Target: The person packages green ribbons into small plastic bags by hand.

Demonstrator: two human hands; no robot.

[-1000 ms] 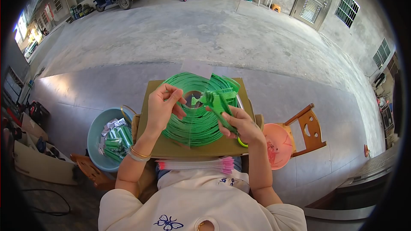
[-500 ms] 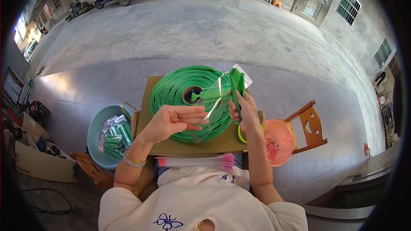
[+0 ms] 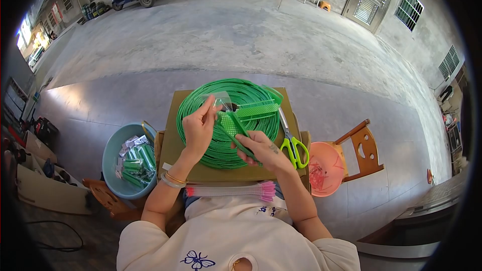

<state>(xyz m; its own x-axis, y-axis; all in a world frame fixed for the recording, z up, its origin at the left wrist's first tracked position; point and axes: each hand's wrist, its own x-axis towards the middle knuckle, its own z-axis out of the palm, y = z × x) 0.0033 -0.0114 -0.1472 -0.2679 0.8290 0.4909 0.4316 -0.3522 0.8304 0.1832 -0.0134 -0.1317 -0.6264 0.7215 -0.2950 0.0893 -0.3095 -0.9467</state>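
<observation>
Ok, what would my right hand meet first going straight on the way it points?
Likely the clear plastic at your left hand, with the green bundle in your right hand leading; depth is unclear.

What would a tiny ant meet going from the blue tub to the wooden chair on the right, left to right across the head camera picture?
Blue tub → left hand → right hand → green-handled scissors → pink bowl → wooden chair.
</observation>
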